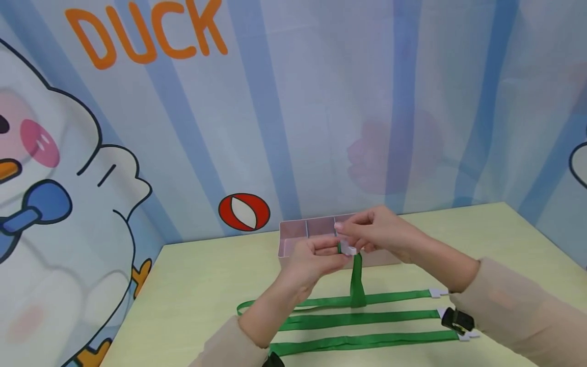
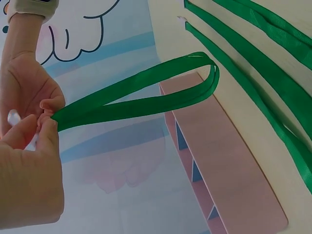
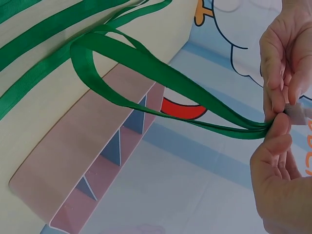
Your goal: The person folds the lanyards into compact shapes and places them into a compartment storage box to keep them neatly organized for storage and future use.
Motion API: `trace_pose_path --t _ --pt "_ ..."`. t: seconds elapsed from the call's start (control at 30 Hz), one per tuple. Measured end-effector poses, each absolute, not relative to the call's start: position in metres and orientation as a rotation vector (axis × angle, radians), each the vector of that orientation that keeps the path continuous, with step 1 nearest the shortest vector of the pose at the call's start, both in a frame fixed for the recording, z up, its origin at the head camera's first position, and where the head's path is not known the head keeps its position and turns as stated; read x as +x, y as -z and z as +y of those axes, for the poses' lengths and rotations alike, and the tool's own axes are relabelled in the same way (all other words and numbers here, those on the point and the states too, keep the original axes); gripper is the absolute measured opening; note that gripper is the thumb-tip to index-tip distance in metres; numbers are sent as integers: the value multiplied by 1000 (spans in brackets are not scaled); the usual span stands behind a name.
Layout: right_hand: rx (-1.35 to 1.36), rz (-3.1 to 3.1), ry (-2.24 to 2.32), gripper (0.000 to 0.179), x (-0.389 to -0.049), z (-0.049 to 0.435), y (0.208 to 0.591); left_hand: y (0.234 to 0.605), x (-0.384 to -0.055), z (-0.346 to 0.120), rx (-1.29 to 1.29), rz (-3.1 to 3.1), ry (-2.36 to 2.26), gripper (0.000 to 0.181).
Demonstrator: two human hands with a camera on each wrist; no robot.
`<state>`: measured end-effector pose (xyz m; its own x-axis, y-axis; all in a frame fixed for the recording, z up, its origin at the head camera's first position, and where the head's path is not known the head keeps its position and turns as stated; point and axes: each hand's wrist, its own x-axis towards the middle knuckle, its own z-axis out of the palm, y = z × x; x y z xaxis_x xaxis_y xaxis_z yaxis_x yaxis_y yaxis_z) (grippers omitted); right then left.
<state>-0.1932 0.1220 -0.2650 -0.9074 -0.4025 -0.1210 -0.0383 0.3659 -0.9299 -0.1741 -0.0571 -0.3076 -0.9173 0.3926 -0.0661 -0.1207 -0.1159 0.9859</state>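
Note:
A green ribbon lanyard [image 1: 356, 280] hangs in a loop from both hands, its white plastic end piece [image 1: 349, 250] between them. My left hand [image 1: 312, 265] pinches the lanyard near this end, thumb against the fingers. Close beside it, my right hand [image 1: 387, 232] pinches the same end, the fingertips of both hands meeting there. In the right wrist view, the white end piece [image 3: 295, 114] sticks out past the fingers, partly hidden by them. The loop [image 2: 141, 107] stretches away from the fingertips in the left wrist view.
More green lanyards [image 1: 362, 318] lie side by side across the pale yellow table [image 1: 192, 285], white end pieces [image 1: 465, 336] at the right. Behind the hands stands a pink divided box [image 1: 293, 237], near a backdrop [image 1: 312, 102] with a cartoon duck.

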Motion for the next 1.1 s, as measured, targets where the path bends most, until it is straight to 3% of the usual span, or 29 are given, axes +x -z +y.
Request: trace_pose_path --t 0.1,0.73,1.1 --pt "-360 2301 1562 54 -192 121 264 308 -174 -56 286 1833 -2094 40" --pt "-586 2262 1605 35 -190 126 272 302 -168 -59 168 1687 -2202 32" --pt "-699 2182 1616 27 -192 132 283 310 -172 -66 377 1777 -2083 27"
